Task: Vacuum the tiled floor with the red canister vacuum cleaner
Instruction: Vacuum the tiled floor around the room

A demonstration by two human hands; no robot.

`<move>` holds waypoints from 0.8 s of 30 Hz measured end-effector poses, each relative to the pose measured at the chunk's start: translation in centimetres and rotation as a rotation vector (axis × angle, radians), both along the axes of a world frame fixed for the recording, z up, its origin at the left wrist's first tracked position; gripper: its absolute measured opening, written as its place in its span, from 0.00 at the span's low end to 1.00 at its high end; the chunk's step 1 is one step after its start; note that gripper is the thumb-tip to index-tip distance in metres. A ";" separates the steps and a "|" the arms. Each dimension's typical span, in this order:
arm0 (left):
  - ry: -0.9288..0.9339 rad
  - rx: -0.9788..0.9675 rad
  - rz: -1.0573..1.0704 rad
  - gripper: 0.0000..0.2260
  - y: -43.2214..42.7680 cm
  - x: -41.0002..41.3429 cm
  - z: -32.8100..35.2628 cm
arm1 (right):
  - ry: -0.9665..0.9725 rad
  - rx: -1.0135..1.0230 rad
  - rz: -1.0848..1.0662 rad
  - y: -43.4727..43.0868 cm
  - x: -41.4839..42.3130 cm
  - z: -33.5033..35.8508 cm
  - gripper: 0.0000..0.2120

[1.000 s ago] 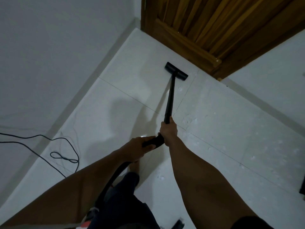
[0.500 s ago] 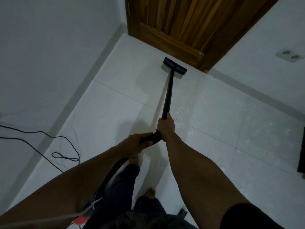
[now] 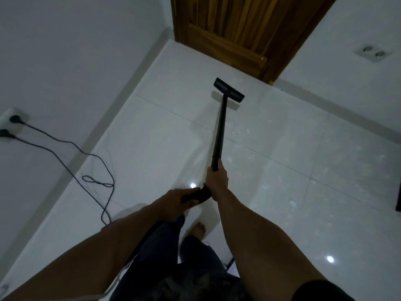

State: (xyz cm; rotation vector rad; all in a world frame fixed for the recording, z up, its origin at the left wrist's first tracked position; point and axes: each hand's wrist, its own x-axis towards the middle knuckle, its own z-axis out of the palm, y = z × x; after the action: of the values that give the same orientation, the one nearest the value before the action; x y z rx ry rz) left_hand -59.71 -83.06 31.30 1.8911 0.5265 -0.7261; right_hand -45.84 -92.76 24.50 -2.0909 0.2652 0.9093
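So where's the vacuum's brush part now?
In the head view, the black floor nozzle sits on the tiled floor, upper middle, just short of the wooden door, at the far end of the wand.

Home interior, by every sign: glossy white tiled floor (image 3: pixel 152 131), plain white walls (image 3: pixel 65 51), slatted wooden door (image 3: pixel 245 25) set at the corner. Low socket (image 3: pixel 10 122) on the left wall with two plugs in, black cords (image 3: pixel 95 166) trailing loose onto the tiles, second socket (image 3: pixel 373 53) on the right wall. Bare foot (image 3: pixel 198 228) on the tiles too.
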 end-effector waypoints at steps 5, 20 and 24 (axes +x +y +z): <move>0.068 0.020 -0.041 0.22 -1.5 -3.8 0.8 | 0.016 -0.034 0.033 -1.9 -4.4 0.4 0.29; 0.111 0.020 -0.287 0.24 -2.1 -16.9 -0.5 | 0.060 -0.077 -0.061 -5.6 -19.7 1.1 0.29; 0.050 -0.042 -0.289 0.20 -0.4 -23.7 0.1 | 0.090 -0.107 -0.103 -5.1 -27.0 0.5 0.32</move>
State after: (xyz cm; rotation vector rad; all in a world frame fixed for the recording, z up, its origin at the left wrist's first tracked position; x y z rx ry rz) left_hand -83.37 -83.49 31.43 1.9350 0.2680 -0.9666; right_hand -72.83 -97.86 24.99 -2.1156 0.4742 0.9459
